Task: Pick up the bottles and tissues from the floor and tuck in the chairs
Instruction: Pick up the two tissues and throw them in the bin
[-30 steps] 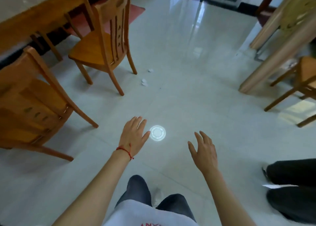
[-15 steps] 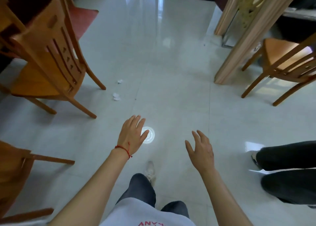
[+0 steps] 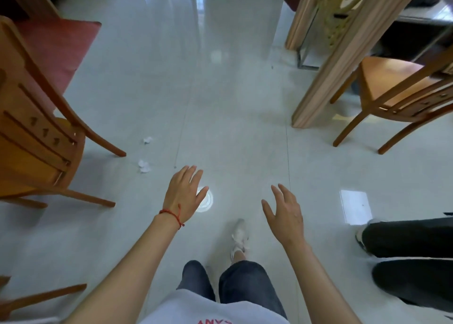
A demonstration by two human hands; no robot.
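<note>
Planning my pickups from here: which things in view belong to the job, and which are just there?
Job: near tissue; far tissue; left chair; right chair. No bottles in view.

Not the job: red mat; wooden post; bystander's legs.

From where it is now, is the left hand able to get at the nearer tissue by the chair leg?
Probably yes. The left hand is open and holds nothing, and only bare floor lies between it and the tissue; it must go down.

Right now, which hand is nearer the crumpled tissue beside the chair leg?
Left. The left hand hovers open just right of and below the nearer crumpled tissue. The right hand is farther right, beyond the left hand, also open and holding nothing.
</note>
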